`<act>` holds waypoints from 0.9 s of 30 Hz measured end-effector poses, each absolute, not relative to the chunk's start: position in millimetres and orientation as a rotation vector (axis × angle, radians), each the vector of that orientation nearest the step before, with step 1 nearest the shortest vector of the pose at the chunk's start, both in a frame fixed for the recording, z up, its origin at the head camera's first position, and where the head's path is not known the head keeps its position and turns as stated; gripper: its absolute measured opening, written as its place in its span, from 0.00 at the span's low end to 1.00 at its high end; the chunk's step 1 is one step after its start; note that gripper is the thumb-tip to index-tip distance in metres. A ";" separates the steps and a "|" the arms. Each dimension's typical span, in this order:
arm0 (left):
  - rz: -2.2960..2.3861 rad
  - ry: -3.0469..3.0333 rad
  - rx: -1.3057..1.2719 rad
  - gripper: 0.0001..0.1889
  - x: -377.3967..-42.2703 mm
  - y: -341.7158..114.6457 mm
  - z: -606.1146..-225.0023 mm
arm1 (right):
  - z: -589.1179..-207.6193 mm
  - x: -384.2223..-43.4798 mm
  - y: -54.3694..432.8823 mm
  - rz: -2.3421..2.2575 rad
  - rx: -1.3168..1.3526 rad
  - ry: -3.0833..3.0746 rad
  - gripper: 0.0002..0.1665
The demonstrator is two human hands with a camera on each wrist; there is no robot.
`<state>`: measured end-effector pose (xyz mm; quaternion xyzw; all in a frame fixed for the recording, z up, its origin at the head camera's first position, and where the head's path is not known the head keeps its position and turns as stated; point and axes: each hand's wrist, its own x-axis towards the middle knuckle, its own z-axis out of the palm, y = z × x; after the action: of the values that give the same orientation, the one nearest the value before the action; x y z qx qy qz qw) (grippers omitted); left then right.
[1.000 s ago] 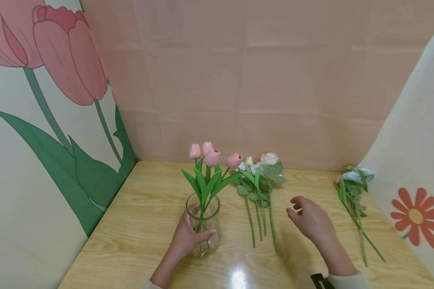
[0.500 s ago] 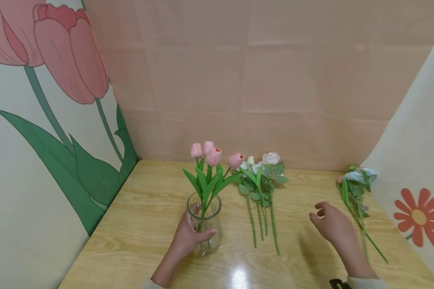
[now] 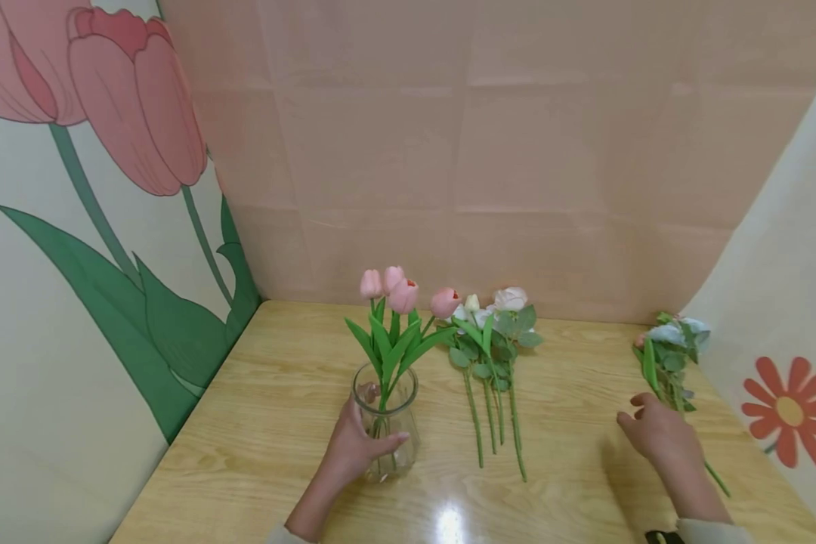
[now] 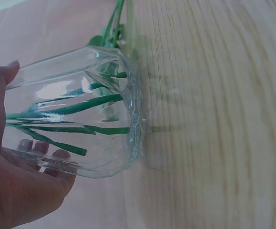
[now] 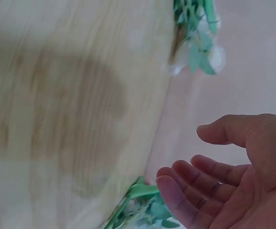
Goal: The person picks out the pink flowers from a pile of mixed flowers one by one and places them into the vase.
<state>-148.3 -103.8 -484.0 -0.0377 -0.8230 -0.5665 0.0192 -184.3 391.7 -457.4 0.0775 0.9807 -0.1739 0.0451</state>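
Observation:
My left hand [image 3: 355, 447] grips a clear glass vase [image 3: 404, 458], with the thumb in front and the fingers around the far side. Several pink tulips [image 3: 403, 297] with green leaves stand in it. Through the glass in the left wrist view, their cut green stems [image 4: 92, 102] show near the thick base. My right hand [image 3: 668, 440] hovers above the table on the right, fingers loosely bent and holding nothing. Just beyond it lies a small bunch of flowers [image 3: 671, 357] with pale blue petals and green leaves; the hand and forearm hide part of its stems.
Between the hands, white and pale pink flowers [image 3: 510, 299] lie on the wood-grain table [image 3: 265, 453], stems toward me. A pinkish-brown sheet [image 3: 489, 166] hangs behind. Printed panels with a tulip picture [image 3: 136, 113] and an orange flower [image 3: 789, 412] flank the table.
My right hand has moved right, away from the middle flowers and close to the right-hand bunch. My left hand stays on the vase.

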 end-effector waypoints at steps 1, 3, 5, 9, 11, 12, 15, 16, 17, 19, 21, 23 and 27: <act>-1.757 -2.556 -0.118 0.58 -148.1 -103.8 -483.9 | -458.6 -184.6 395.3 -0.527 0.258 2.983 0.36; -1.760 -2.556 -0.117 0.58 -147.8 -103.6 -483.5 | -461.3 -185.5 402.8 -0.520 0.288 2.955 0.38; -1.758 -2.559 -0.117 0.57 -147.8 -103.3 -483.4 | -464.9 -186.6 411.0 -0.519 0.331 2.928 0.38; -1.758 -2.574 -0.079 0.59 -147.6 -102.5 -483.2 | -472.9 -189.2 426.7 -0.497 0.425 2.869 0.40; -1.751 -2.590 -0.053 0.60 -147.4 -102.4 -483.4 | -476.1 -189.7 432.8 -0.482 0.472 2.850 0.41; -1.749 -2.596 -0.043 0.61 -147.3 -102.4 -483.4 | -477.5 -189.4 435.6 -0.476 0.484 2.850 0.41; -1.746 -2.604 -0.031 0.61 -147.6 -102.6 -483.9 | -480.5 -187.4 442.5 -0.473 0.499 2.849 0.38; -1.749 -2.603 -0.035 0.61 -147.6 -102.7 -483.9 | -481.4 -186.5 444.5 -0.475 0.502 2.852 0.37; -1.753 -2.601 -0.040 0.60 -147.9 -102.7 -483.9 | -482.3 -185.7 446.4 -0.482 0.510 2.847 0.35; -1.766 -2.592 -0.049 0.60 -148.1 -102.7 -483.5 | -484.2 -184.3 449.1 -0.486 0.546 2.835 0.32; -1.776 -2.586 -0.059 0.60 -148.2 -102.8 -482.9 | -486.3 -183.4 451.9 -0.483 0.594 2.832 0.29; -1.778 -2.583 -0.065 0.60 -148.4 -102.8 -483.0 | -489.0 -182.8 455.2 -0.478 0.640 2.825 0.29; -1.774 -2.584 -0.070 0.59 -148.6 -102.8 -483.6 | -494.4 -182.3 463.9 -0.467 0.689 2.812 0.27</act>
<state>-148.6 -102.8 -483.6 -0.0222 -0.8242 -0.5659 0.0031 -182.3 463.9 -494.4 0.2337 0.9536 -0.1584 0.1045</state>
